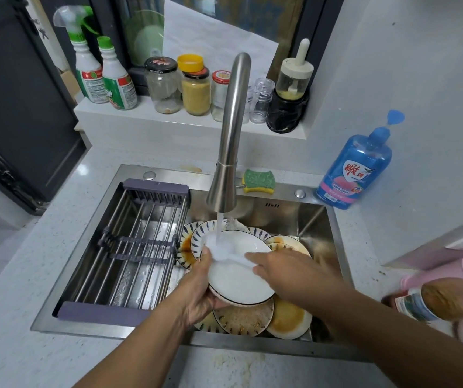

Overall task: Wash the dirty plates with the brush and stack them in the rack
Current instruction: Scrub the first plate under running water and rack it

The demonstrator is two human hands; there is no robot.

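Observation:
My left hand (200, 287) grips the left rim of a white plate (238, 278) with a dark edge, held tilted over the sink under running water from the faucet (229, 152). My right hand (289, 271) holds a white brush (226, 252) whose head lies on the plate's upper left, where the stream lands. Several dirty plates (245, 317) with brown and orange stains lie in the sink beneath, and patterned ones (196, 239) sit behind. The metal rack (138, 245) with purple ends spans the sink's left half and holds nothing.
A green-yellow sponge (259, 181) lies on the sink's back ledge. A blue dish-soap bottle (355, 166) stands at the right. Jars (196, 88) and spray bottles (104, 71) line the windowsill. A jar (446, 299) and pink container (448, 271) sit on the right counter.

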